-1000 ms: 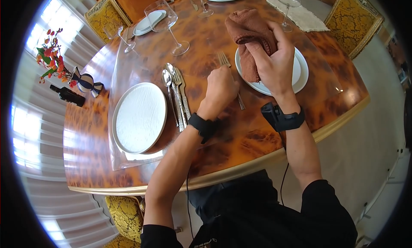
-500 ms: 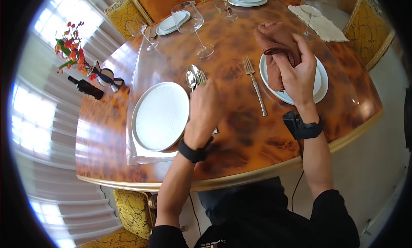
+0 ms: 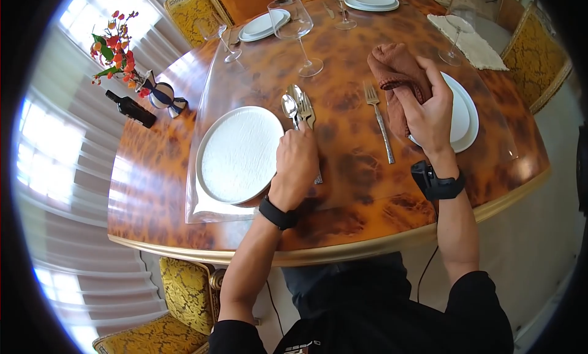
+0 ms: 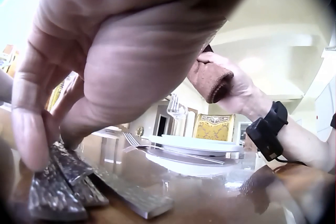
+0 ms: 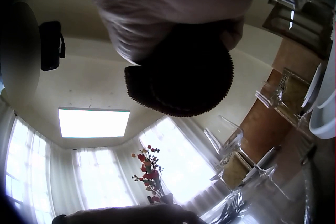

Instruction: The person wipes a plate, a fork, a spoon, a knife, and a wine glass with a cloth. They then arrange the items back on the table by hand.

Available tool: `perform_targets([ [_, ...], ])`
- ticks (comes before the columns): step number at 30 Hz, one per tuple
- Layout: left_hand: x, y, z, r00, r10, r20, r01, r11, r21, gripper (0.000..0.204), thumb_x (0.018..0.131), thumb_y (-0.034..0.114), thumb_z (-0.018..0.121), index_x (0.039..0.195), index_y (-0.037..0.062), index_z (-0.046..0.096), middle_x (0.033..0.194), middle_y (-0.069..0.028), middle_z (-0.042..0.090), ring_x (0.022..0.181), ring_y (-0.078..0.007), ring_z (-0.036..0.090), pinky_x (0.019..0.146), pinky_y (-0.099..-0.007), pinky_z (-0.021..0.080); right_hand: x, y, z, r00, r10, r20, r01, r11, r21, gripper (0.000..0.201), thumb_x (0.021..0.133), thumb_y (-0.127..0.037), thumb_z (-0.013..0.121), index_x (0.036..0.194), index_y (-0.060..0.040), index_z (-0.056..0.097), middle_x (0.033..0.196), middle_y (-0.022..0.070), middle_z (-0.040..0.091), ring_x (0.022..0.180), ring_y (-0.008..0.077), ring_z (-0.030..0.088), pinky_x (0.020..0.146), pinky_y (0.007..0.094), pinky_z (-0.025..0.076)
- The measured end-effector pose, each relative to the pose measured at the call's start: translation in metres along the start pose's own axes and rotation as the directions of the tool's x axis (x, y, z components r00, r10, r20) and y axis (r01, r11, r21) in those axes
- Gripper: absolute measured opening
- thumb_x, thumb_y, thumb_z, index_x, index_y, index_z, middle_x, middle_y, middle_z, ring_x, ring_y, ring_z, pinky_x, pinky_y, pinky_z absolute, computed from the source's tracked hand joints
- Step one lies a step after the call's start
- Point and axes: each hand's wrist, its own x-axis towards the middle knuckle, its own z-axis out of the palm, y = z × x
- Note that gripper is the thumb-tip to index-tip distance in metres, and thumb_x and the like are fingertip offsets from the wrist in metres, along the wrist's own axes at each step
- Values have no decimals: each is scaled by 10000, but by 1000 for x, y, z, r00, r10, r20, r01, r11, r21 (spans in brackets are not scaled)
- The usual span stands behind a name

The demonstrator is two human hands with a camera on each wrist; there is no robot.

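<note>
My left hand [image 3: 296, 165] is at the handles of a bunch of cutlery [image 3: 297, 106], spoons and forks among it, right of a round white plate [image 3: 240, 155]. In the left wrist view the fingertips [image 4: 32, 153] pinch at the textured metal handles [image 4: 73, 169]; which piece is between them I cannot tell. A folded brown cloth napkin [image 3: 401, 84] is gripped in my right hand [image 3: 432, 118], over the left side of two stacked white plates [image 3: 468, 130]. Between the hands a single fork [image 3: 381, 124] lies on the table, tines away from me.
Tall wine glasses [image 3: 301, 35] stand beyond the cutlery, with more plates [image 3: 264, 26] at the far side. A flower vase [image 3: 164, 97] and a dark bottle [image 3: 130, 109] are at the left edge. A pale runner [image 3: 474, 45] lies at far right; a patterned chair [image 3: 187, 293] is below the table edge.
My left hand has left the single fork and moved left onto the cutlery handles beside the left plate. The right hand still holds the napkin over the plates. The head view has shifted.
</note>
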Motion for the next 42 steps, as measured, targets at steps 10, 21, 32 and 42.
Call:
perform_targets([
  [10, 7, 12, -22, 971, -219, 97, 235, 953, -194, 587, 750, 5, 582, 1275, -155, 374, 751, -342, 627, 736, -503, 630, 689, -545, 519, -2, -4, 3, 998, 0, 70, 0, 1000, -5, 290, 875, -5, 672, 1154, 19, 599, 891, 78, 720, 753, 117, 685, 674, 264, 535],
  [21, -10, 11, -43, 970, -214, 119, 241, 921, -306, 520, 768, 23, 557, 1251, -145, 461, 677, -289, 627, 673, -456, 650, 645, -509, 516, -2, -3, 6, 995, -40, 88, 48, 995, -89, 307, 874, 2, 668, 1172, 22, 597, 885, 77, 724, 744, 108, 683, 671, 262, 534],
  [32, -17, -8, -33, 984, -151, 94, 176, 895, -410, 262, 954, 62, 425, 1132, -86, 548, 615, -125, 582, 470, -232, 617, 480, -363, 548, -6, -4, 13, 994, 25, 106, -21, 999, -33, 295, 865, 0, 685, 1146, 12, 597, 815, 60, 690, 639, 90, 640, 576, 254, 501],
  [42, 41, 43, -23, 952, 171, 254, 145, 481, -865, 229, 1048, 165, 400, 1095, 13, 565, 783, -29, 509, 635, -103, 528, 535, -284, 531, -15, 2, 23, 985, -118, 123, 137, 977, -162, 437, 766, -41, 744, 1184, -26, 618, 932, 173, 707, 848, 297, 727, 707, 344, 556],
])
